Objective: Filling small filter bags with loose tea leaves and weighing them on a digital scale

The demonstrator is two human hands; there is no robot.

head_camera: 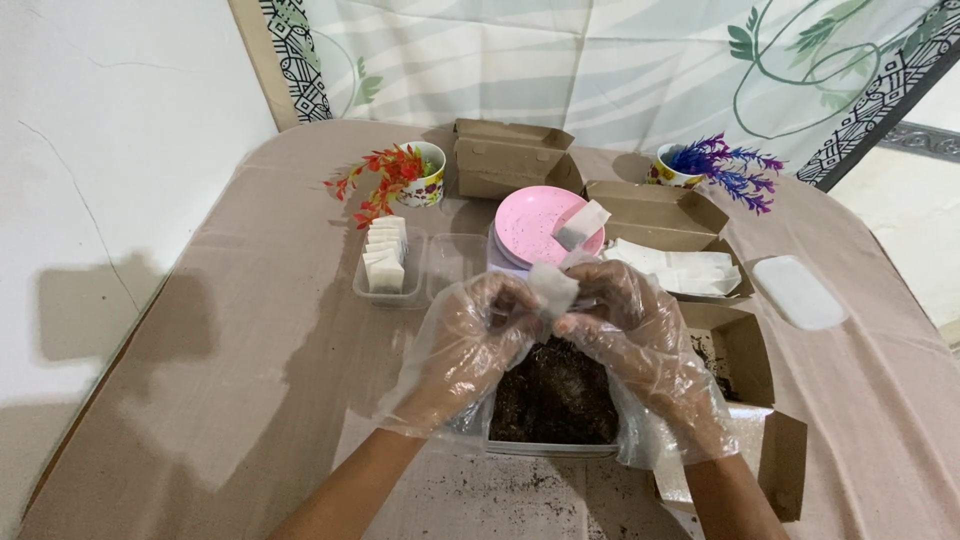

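Crinkled clear-gloved hands, left hand (468,335) and right hand (640,335) pinching a soft white paper sachet (553,287); dark crumbly loose tea (553,398) beneath

Left hand (470,345), right hand (640,345): loose clear crinkled plastic gloves; forearms bare, no sleeves.

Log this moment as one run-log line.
left hand: pinching white sachet | right hand: pinching sachet | below: tray of dark grounds | beyond: pink plate

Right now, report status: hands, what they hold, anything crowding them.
Left hand and right hand, both gloved, pinching one small white sachet. Tub of dark loose material directly beneath. Pink plate just beyond, clear of hands.
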